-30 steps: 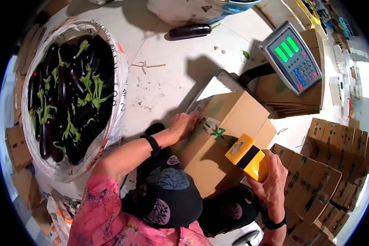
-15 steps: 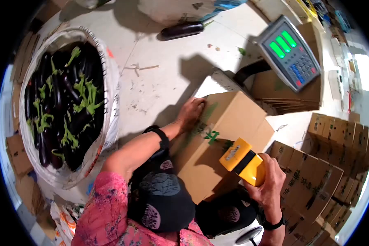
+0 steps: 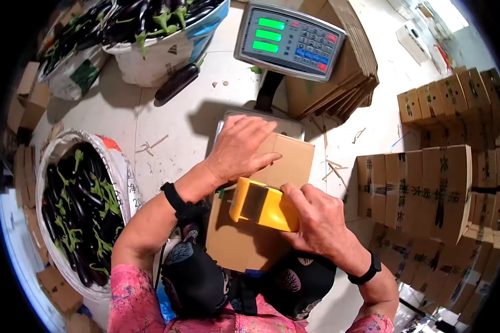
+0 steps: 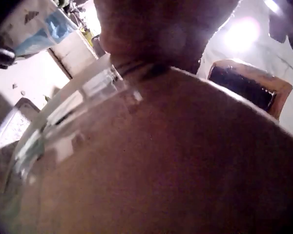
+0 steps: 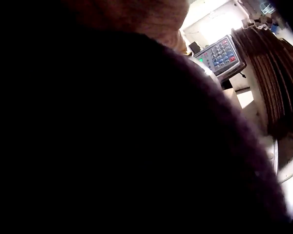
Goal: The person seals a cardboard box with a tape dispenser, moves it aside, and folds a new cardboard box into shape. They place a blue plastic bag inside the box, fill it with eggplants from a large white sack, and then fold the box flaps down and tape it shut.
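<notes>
A cardboard box (image 3: pixel 244 244) stands against the person's knees, its far end by the metal scale platform (image 3: pixel 294 126). The left hand (image 3: pixel 243 145) lies over the box's far left part, fingers extended. In the right hand (image 3: pixel 319 219) is a yellow tape dispenser (image 3: pixel 280 211), gripped at its near right end and held over the box. In the left wrist view the dark box side (image 4: pixel 151 161) fills much of the picture, with shiny clear tape (image 4: pixel 71 129) along its left edge. The right wrist view is mostly dark; the right hand (image 5: pixel 141 19) shows at its top.
A scale display (image 3: pixel 289 39) stands beyond the box, with flattened cardboard (image 3: pixel 339 72) behind it. Stacked boxes (image 3: pixel 414 188) are at the right. A sack of eggplants (image 3: pixel 130 205) stands at the left, more sacks at the far left. One eggplant (image 3: pixel 178 83) lies on the floor.
The head view has turned, bringing more sacks into view. The left hand has moved from the box's left side onto its top. The dispenser remains in the right hand, now nearer the left hand.
</notes>
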Action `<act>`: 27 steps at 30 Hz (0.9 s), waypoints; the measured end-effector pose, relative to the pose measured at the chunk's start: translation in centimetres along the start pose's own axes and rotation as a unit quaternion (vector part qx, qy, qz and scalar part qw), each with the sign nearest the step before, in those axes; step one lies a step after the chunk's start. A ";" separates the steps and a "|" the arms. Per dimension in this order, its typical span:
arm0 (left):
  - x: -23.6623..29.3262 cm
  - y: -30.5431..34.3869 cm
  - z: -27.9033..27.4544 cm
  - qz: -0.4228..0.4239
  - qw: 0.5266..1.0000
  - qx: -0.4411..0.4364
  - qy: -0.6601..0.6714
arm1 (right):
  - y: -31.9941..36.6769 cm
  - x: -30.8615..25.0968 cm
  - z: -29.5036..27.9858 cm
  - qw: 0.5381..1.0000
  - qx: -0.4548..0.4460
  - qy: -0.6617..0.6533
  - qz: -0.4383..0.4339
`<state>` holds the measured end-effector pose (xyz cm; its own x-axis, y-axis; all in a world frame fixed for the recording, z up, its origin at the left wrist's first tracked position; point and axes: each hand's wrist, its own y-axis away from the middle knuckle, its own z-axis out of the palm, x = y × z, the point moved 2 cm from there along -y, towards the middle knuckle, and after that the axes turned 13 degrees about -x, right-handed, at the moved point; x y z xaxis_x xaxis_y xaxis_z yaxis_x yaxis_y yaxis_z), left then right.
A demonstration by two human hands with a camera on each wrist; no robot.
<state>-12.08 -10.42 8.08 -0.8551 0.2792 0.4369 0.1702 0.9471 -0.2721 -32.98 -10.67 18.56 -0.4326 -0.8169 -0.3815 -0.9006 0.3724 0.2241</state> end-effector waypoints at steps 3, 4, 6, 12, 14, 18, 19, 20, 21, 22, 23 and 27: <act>0.0 -0.1 -0.1 0.001 0.999 -0.028 -0.019 | -0.1 0.1 0.2 1.000 0.008 -0.005 -0.007; 0.0 -0.2 0.0 0.004 0.999 -0.031 -0.028 | -0.1 0.2 0.2 1.000 0.010 -0.010 -0.010; 0.0 -0.3 0.1 0.009 0.998 -0.035 -0.045 | -0.1 0.3 0.2 1.000 0.009 -0.015 -0.011; 0.0 -0.3 0.2 0.003 0.998 -0.045 -0.048 | -0.2 0.1 -0.2 1.000 -0.019 -0.011 -0.003; 0.0 -0.4 0.2 0.009 0.998 -0.043 -0.046 | -0.1 -0.1 -0.3 1.000 -0.027 -0.011 0.000; 0.2 -0.2 0.0 0.007 0.998 -0.049 -0.030 | 0.2 -0.1 -0.4 0.999 -0.054 -0.005 -0.004; 0.2 -0.2 0.0 0.004 0.998 -0.047 -0.028 | 0.4 -0.2 -0.5 0.998 -0.058 0.001 -0.007; 0.2 -0.1 0.0 0.000 0.999 -0.048 -0.021 | 0.5 -0.1 -0.7 0.998 -0.064 0.009 -0.011; 0.2 -0.1 0.0 -0.002 0.999 -0.049 -0.015 | 0.8 0.3 -0.9 0.996 -0.091 0.016 -0.001; 0.3 -0.1 -0.1 -0.004 0.999 -0.048 -0.010 | 1.1 0.5 -1.0 0.995 -0.102 0.016 0.008; 0.3 -0.1 -0.2 -0.009 0.998 -0.065 0.009 | 1.4 0.7 -1.2 0.993 -0.113 0.018 0.015; 0.2 -0.1 -0.2 -0.009 0.998 -0.064 0.011 | 3.3 2.8 -0.9 0.995 -0.096 0.031 0.020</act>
<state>-12.11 -10.41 8.38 -0.8476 0.2645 0.4601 0.2176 0.9639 -0.1532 -37.10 -12.15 19.04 -0.4591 -0.8307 -0.3149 -0.8559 0.3187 0.4072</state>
